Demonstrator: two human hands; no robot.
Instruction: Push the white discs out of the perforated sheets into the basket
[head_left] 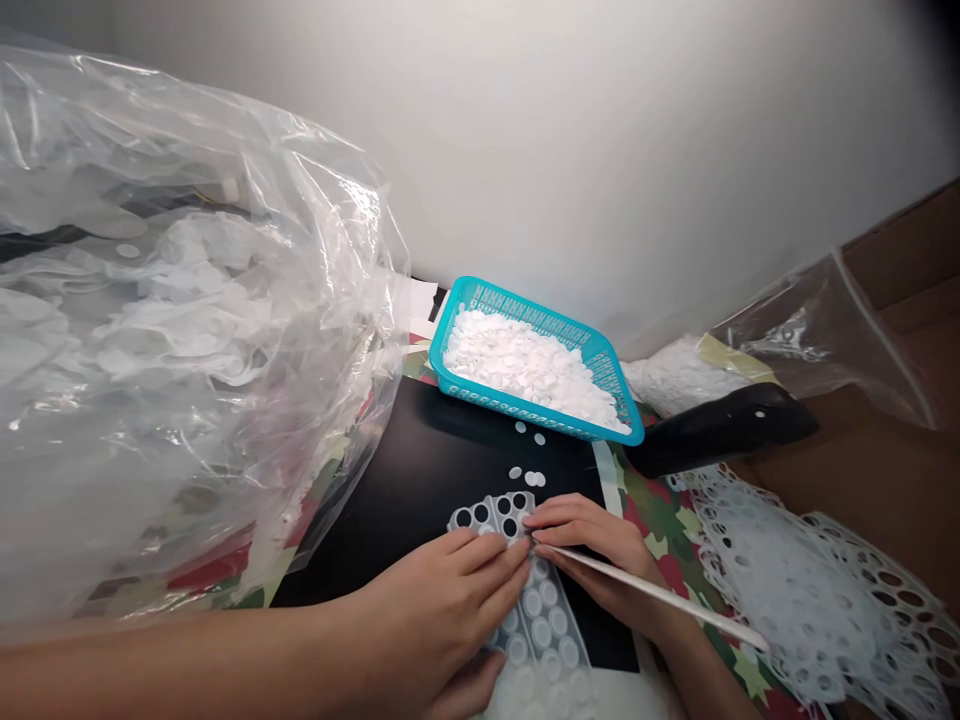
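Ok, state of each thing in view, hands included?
Translucent perforated plastic sheet: several top holes open, lower circles filled.
Left hand: curled over the sheet.
Thin white strip: held in right hand.
Teal plastic basket: filled with small white discs.
Loose white discs: scattered on black mat.
Large clear plastic bag: bulging with translucent pieces.
Smaller clear plastic bag: holds white pieces.
Holed translucent sheets: heaped at right.

From my remote seat I see a turquoise latticed plastic basket (pixel 480 390) and white round discs (pixel 525 355) mid-frame, a translucent whitish circle-patterned sheet (pixel 547 640) bottom centre, and red-green-cream camouflage covering (pixel 660 530) lower right.
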